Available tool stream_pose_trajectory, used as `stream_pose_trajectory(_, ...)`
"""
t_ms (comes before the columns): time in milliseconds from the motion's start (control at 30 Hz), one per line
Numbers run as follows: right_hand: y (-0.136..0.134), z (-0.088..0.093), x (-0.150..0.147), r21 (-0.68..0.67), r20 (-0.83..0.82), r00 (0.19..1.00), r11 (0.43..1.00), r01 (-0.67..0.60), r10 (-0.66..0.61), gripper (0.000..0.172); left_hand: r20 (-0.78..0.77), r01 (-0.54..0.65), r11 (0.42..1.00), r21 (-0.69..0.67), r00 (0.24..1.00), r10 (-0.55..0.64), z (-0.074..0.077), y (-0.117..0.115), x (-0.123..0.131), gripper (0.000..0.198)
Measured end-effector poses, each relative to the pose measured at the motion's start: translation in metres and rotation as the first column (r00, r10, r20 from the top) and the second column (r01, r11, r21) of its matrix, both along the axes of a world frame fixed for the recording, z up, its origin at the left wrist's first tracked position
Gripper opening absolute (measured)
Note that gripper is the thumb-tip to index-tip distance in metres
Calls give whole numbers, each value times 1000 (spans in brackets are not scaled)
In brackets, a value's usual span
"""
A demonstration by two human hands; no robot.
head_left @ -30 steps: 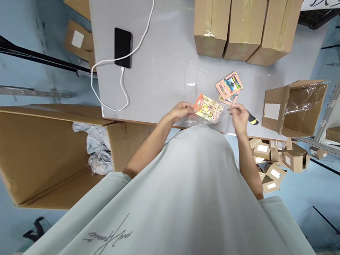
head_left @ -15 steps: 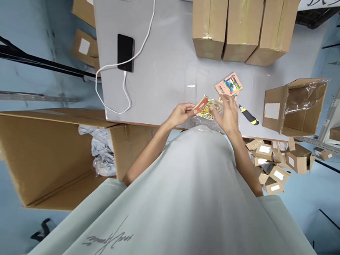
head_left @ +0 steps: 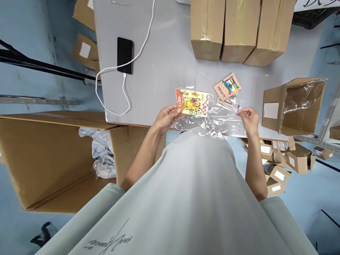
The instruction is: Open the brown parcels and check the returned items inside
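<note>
My left hand (head_left: 167, 116) pinches the near left corner of a colourful printed card (head_left: 191, 102), orange at its left end, held flat above the table's front edge. My right hand (head_left: 249, 118) is closed on the right end of a clear plastic bag (head_left: 222, 118), which stretches leftward toward the card. The card's right part seems to lie at the bag's open end; I cannot tell whether it is inside. Just behind the bag, a small stack of pink cards (head_left: 227, 86) lies on the grey table (head_left: 167, 59).
A black phone (head_left: 125, 55) with a white cable (head_left: 121, 91) lies at the table's left. Three tall cardboard boxes (head_left: 239, 23) stand at the back. An open box (head_left: 291, 104) lined with plastic sits at the right. A large open carton (head_left: 49, 152) is below left; several small boxes (head_left: 276, 159) lie below right.
My hands have pulled apart: the left carried the card leftward and flat, the right drew the clear bag out to the right. The black-and-yellow knife is no longer visible.
</note>
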State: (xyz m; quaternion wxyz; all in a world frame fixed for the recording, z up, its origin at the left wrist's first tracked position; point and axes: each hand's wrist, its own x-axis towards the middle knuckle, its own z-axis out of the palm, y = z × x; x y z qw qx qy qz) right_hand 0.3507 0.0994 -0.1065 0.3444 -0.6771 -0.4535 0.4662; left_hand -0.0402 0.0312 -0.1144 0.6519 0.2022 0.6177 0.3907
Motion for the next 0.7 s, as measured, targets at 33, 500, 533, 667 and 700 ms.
stream_pose_trajectory(33,-5,-1,3,-33,13,1000,999,0,0,19,10,7,1000,0,1000,-7,1,-2,-2,54)
stream_pose_trajectory(500,10,36,-4,-113,-497,845,980,163,-198,34,178,-127,991,41,977,118,2,10,12,52)
stream_pose_trajectory(533,9,38,-8,-72,-480,850,975,209,-218,35,193,-129,991,45,974,118,3,10,13,54)
stream_pose_trajectory(667,7,41,-15,213,-340,884,889,406,-322,27,209,-113,990,88,973,93,8,10,20,51)
stream_pose_trajectory(700,8,42,-12,266,-317,890,870,414,-327,23,206,-123,987,100,973,100,9,10,21,49)
